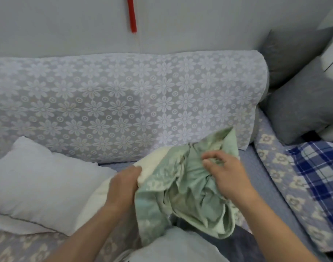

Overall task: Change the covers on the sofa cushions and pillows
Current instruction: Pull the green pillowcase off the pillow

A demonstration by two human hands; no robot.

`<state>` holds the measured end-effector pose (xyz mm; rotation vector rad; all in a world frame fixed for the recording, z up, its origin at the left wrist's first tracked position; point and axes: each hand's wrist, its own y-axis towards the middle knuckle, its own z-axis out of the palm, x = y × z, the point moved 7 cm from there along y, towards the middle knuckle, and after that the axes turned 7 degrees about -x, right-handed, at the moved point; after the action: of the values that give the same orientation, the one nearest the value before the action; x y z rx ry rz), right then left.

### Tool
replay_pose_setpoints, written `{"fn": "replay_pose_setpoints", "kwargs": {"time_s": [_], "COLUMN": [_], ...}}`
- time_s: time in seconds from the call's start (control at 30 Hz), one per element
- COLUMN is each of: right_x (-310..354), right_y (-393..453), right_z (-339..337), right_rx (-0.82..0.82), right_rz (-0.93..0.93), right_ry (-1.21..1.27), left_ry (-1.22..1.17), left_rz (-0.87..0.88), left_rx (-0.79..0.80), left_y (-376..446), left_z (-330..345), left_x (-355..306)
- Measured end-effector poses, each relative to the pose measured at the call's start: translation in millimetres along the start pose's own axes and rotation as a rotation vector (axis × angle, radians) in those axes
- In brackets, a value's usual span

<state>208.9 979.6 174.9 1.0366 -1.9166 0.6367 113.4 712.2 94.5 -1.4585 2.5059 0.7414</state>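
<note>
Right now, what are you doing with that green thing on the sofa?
A person is working a green cover on a cream pillow. The left hand grips the pillow at the cover's edge, and the right hand pinches the bunched fabric. Most of the cover is crumpled. A bare white pillow lies beside them.

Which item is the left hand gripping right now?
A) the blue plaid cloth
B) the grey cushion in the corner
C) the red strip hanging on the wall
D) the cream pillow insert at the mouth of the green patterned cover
D: the left hand curls round the edge of the cream pillow insert, where the bunched green patterned cover begins, while the right hand pinches that cover.
</note>
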Motion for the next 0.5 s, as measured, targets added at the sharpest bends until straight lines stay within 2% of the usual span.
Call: {"fn": "replay_pose_setpoints", "kwargs": {"time_s": [0.13,0.2,0.27,0.3,0.4,0.5], "right_x": [-44.8,-92.9,-141.1,-162.0,-209.4,-241.0], "right_y": [42.5,55.9,57.9,54.8,38.0,22.1], "right_z": [-57.0,-75.7,-87.3,-93.7,-99.0,-87.8], "right_rx": [-0.266,-0.317,-0.320,-0.332,-0.381,-0.420], "right_rz": [0.099,0.216,0.333,0.390,0.575,0.759], "right_ry": [-0.217,-0.344,-0.407,-0.432,-0.462,-0.426], "left_ry": [0.181,0.320,0.464,0.521,0.594,0.556], "left_rz": [0.146,0.232,0.244,0.201,-0.074,-0.207], "left_rx": [-0.094,-0.080,-0.014,0.010,0.050,-0.012], "left_y": [68.5,96.9,118.6,126.1,133.6,134.9], "left_z": [-49.9,-67.2,-81.1,-89.2,-110.3,-105.5], "left_x": [0.8,8.7,36.3,56.5,113.4,128.0]}}
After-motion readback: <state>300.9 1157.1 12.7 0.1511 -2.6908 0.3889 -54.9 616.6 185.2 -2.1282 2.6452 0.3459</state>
